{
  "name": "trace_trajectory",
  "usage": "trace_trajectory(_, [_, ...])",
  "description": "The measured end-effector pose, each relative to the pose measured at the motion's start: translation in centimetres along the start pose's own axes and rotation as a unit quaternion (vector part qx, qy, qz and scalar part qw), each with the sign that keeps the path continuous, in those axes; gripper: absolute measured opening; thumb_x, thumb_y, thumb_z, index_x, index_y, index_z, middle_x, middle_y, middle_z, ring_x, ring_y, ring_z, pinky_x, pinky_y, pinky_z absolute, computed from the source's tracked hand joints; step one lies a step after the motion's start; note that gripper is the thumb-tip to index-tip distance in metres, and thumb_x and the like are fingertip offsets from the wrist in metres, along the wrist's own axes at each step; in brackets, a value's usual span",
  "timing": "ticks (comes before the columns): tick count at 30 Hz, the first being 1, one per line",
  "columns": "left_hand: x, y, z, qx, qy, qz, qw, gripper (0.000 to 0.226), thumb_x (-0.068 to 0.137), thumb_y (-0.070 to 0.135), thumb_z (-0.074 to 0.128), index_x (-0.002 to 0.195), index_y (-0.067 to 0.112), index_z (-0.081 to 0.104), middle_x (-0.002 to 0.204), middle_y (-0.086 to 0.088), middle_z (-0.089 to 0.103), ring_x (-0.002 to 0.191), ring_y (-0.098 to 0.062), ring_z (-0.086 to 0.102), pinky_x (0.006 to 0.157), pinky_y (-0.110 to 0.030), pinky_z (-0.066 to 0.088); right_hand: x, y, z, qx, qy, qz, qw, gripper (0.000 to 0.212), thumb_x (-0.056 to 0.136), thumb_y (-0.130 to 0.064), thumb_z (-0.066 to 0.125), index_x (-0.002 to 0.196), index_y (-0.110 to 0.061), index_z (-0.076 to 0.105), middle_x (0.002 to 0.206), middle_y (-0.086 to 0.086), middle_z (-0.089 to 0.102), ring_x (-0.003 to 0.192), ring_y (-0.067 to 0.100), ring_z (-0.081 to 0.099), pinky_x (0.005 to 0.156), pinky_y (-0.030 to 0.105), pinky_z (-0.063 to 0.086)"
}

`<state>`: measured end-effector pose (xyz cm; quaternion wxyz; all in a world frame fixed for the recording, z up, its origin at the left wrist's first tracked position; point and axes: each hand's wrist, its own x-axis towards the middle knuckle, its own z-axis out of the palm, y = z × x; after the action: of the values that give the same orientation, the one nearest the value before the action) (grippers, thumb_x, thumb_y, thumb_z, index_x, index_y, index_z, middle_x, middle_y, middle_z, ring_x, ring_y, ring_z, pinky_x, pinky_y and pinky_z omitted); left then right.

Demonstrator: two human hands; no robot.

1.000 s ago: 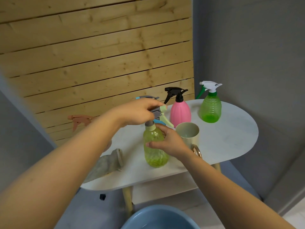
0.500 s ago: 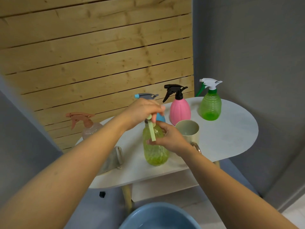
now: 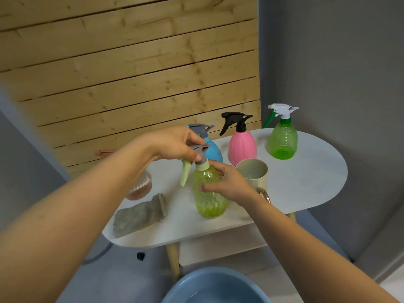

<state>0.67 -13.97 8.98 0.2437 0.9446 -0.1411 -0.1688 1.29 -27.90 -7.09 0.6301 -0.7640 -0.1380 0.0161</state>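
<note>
A yellow-green spray bottle (image 3: 208, 194) stands upright near the front of the white oval table (image 3: 306, 184). My right hand (image 3: 229, 182) grips its body from the right side. My left hand (image 3: 177, 144) pinches the grey spray head (image 3: 200, 150) on top of the bottle. The pale green trigger lever (image 3: 185, 172) hangs down to the left of the neck.
Behind stand a blue spray bottle (image 3: 213, 149), a pink one with a black head (image 3: 242, 146) and a green one with a white head (image 3: 283, 141). A beige mug (image 3: 253, 173) sits right of my hand. A clear brownish bottle (image 3: 141, 185) and a grey cloth (image 3: 140, 215) lie left. A blue basin (image 3: 216, 287) is on the floor.
My left hand has turned the spray head on the yellow-green bottle, so the trigger lever swung from the right, across the front, to the left. My right hand kept its grip on the body.
</note>
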Motion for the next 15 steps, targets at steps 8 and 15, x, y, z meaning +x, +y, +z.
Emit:
trace_trajectory(8, [1.2, -0.5, -1.7, -0.024, -0.117, 0.035, 0.992, 0.053, 0.085, -0.012, 0.056, 0.118, 0.029, 0.062, 0.124, -0.008, 0.065, 0.119, -0.032, 0.056, 0.095, -0.039, 0.046, 0.0, -0.3, 0.0, -0.010, -0.008, 0.009, 1.000, 0.061, 0.048, -0.034, 0.081, 0.107, -0.032, 0.067, 0.096, -0.007, 0.072, 0.094, 0.013, 0.067, 0.089, 0.042, 0.054])
trace_trajectory(15, [0.6, -1.3, -1.3, 0.074, -0.003, 0.048, 0.996, 0.037, 0.086, 0.007, 0.066, 0.120, 0.023, 0.064, 0.116, 0.007, 0.066, 0.102, -0.005, 0.061, 0.091, -0.018, 0.046, -0.4, -0.6, 0.6, -0.032, 0.023, -0.005, 0.999, 0.055, 0.060, -0.032, 0.080, 0.112, -0.032, 0.063, 0.098, -0.005, 0.070, 0.095, 0.015, 0.064, 0.086, 0.040, 0.054])
